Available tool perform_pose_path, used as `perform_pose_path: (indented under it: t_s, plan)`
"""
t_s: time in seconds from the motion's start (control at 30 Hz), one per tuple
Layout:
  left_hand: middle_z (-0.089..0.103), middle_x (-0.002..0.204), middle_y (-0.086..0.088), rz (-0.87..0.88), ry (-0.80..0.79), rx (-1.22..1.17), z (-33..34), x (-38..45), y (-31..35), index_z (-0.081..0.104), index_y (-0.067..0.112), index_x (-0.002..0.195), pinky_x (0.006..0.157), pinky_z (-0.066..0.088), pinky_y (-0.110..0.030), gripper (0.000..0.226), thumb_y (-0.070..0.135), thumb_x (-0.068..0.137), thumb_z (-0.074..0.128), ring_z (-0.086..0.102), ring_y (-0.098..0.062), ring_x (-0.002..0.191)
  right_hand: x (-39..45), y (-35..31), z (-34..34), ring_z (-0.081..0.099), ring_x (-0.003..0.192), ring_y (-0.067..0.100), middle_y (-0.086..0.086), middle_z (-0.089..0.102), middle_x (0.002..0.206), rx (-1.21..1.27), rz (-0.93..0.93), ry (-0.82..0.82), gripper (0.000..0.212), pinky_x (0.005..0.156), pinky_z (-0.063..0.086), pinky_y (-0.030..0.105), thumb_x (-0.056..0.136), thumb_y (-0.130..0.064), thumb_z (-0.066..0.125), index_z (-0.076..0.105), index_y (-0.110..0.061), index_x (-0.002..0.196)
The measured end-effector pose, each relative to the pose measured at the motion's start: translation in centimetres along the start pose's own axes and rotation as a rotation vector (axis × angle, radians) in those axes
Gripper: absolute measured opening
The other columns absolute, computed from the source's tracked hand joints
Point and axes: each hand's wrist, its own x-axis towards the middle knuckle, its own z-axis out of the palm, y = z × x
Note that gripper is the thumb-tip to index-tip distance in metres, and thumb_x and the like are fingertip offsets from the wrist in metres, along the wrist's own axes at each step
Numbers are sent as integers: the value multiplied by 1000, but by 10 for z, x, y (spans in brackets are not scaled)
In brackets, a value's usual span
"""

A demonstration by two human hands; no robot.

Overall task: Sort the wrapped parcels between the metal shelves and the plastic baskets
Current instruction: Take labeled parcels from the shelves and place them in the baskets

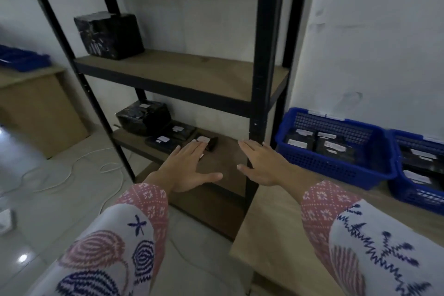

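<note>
Fingers [192, 149] of our left hand [186, 168] and right hand [260, 163] spread flat, empty. Glossy black wrapped parcels [144, 116] on wood-board metal shelves [192, 72]; more inside blue lattice plastic basket [336, 163] on surface.

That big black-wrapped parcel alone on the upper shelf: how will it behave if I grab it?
The big parcel looks boxy with flat sides, so it is probably stiff and unlikely to roll. Its glossy black wrap may be slippery. It is bulkier than the parcels on the lower shelf, so the open left hand and right hand together seem wise.
</note>
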Motion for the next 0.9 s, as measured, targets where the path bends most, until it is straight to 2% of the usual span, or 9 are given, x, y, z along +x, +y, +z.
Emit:
perform_pose_path:
  t_s: [0.1,0.27,0.53,0.7,0.9]
  plan:
    - [-1,158,1,-22,1,-12,7,9,-31,1,18,150,115,-3,-36,98,70,80,44,-4,-11,144,34,-16,14,9,145,17,2,10,159,25,-26,7,68,119,8,38,97,-39,41,5,-15,150]
    - [2,158,-1,-20,-30,-11,13,43,-84,3,17,149,116,-1,-37,97,69,79,46,-1,-13,144,96,-33,40,20,142,20,4,21,155,82,1,-3,64,114,21,36,96,-29,46,14,-15,149]
    - [0,158,2,-48,-205,-46,29,126,-169,0,21,149,115,-1,-33,94,65,82,48,-1,-14,144,209,-36,86,34,134,24,4,27,150,268,138,-89,59,106,38,43,94,-23,48,22,-13,147]
    - [1,158,2,-41,-271,-90,75,172,-225,1,21,149,116,2,-37,97,70,79,47,1,-15,144,266,-37,120,37,132,24,4,33,146,306,241,-113,52,105,38,41,95,-21,46,30,-13,143]
    - [2,158,1,70,-365,-151,134,206,-273,5,16,149,115,2,-33,91,60,84,50,1,-13,144,303,-46,185,29,137,24,7,31,149,352,383,-202,48,106,28,31,97,-17,42,31,-12,144]
